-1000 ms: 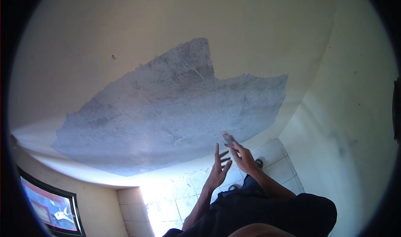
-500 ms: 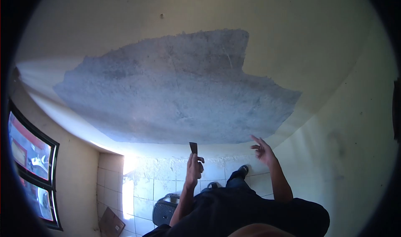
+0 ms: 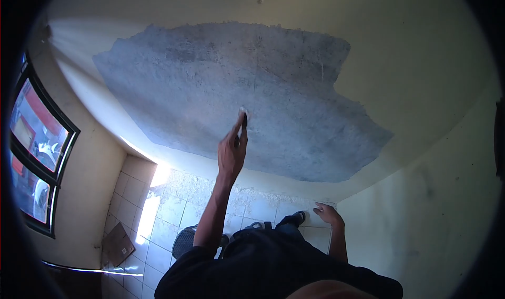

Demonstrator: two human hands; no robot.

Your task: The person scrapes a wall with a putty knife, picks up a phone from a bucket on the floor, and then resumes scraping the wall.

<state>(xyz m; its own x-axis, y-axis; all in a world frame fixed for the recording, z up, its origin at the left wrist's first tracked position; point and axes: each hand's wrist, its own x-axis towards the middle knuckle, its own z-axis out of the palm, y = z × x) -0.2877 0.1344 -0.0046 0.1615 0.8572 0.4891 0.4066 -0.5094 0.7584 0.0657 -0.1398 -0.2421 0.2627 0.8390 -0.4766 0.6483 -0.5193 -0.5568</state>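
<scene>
My left hand [image 3: 231, 154] is raised to the wall and closed on a scraper [image 3: 244, 120], its blade seen nearly edge-on and a little blurred. The blade overlaps the middle of a large grey bare patch [image 3: 184, 96] with ragged edges, where the cream paint [image 3: 400, 51] around it stops. Lower down on the right, my right hand [image 3: 327, 213] hangs near the foot of the wall with its fingers apart and nothing in them.
Pale crumbs lie on the white floor tiles [image 3: 171, 209] along the wall's base. Beside my left arm stands a black speaker-like box [image 3: 183, 242]. A brown board [image 3: 118, 245] lies farther left, below a dark-framed window [image 3: 60, 125]. Another wall [image 3: 421, 220] rises at right.
My left hand has reached up and forward, bringing the scraper from below the grey patch to its middle. My right hand has dropped lower. The view has turned slightly.
</scene>
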